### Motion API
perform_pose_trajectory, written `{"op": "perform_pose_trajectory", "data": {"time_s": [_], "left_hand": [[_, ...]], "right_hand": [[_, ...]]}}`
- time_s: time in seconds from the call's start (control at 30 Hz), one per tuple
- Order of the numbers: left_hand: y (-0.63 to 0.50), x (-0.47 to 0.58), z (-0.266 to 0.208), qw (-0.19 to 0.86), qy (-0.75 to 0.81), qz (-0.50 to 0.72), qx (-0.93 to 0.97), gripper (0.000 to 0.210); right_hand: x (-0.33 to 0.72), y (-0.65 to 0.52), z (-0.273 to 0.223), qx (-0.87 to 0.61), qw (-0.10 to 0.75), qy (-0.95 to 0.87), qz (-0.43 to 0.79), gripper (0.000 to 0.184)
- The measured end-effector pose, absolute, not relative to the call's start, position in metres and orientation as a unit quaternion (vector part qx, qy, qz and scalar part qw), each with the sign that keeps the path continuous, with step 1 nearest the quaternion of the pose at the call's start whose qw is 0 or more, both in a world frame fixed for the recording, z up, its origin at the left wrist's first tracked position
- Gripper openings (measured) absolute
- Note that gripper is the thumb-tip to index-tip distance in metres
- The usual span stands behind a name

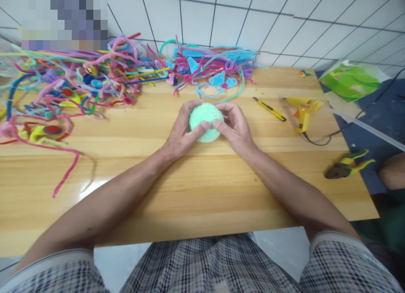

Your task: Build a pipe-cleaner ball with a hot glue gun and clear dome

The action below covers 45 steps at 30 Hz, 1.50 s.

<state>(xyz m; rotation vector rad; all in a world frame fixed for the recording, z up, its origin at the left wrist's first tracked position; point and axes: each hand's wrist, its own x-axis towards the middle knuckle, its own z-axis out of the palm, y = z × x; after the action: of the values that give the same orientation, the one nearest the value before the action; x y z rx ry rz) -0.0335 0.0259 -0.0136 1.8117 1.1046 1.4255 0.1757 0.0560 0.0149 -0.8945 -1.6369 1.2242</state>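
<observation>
A mint-green disc of coiled pipe cleaner (207,111) is between my two hands, over the middle of the wooden table. My left hand (184,130) grips its left side, the thumb lying across its face. On the other side my right hand (236,126) grips the edge, with its thumb pressed on the face close to the left thumb. Some fingertips are hidden behind the disc. A thin green strand trails up from behind the disc toward blue pipe-cleaner shapes (218,78).
A tangle of colourful pipe cleaners (95,82) covers the table's back left. Rightward lie a yellow utility knife (269,109), a yellow glue gun (303,111) with its cord, and pliers (346,164). A green package (351,80) is beyond the right edge. Part of another person (394,172) shows at far right.
</observation>
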Motion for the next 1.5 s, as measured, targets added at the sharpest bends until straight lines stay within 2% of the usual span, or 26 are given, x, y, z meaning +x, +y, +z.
{"op": "perform_pose_trajectory", "data": {"time_s": [0.2,0.6,0.73,0.87,1.3,1.5], "left_hand": [[0.028,-0.037,-0.017,0.276,0.416,0.525,0.69,0.073],[0.029,-0.035,-0.013,0.242,0.423,0.519,0.702,0.074],[0.031,-0.036,-0.016,0.252,0.425,0.528,0.69,0.072],[0.031,-0.037,-0.018,0.264,0.424,0.533,0.682,0.071],[0.03,-0.038,-0.016,0.256,0.439,0.517,0.689,0.076],[0.031,-0.039,-0.013,0.25,0.45,0.515,0.686,0.079]], "right_hand": [[0.175,0.056,0.012,-0.358,0.444,-0.658,0.491,0.067],[0.177,0.059,0.013,-0.337,0.448,-0.641,0.524,0.059],[0.179,0.057,0.009,-0.327,0.44,-0.658,0.516,0.066],[0.18,0.055,0.005,-0.329,0.437,-0.685,0.482,0.075],[0.178,0.054,0.0,-0.337,0.437,-0.727,0.409,0.074],[0.185,0.046,0.012,-0.341,0.435,-0.802,0.228,0.068]]}}
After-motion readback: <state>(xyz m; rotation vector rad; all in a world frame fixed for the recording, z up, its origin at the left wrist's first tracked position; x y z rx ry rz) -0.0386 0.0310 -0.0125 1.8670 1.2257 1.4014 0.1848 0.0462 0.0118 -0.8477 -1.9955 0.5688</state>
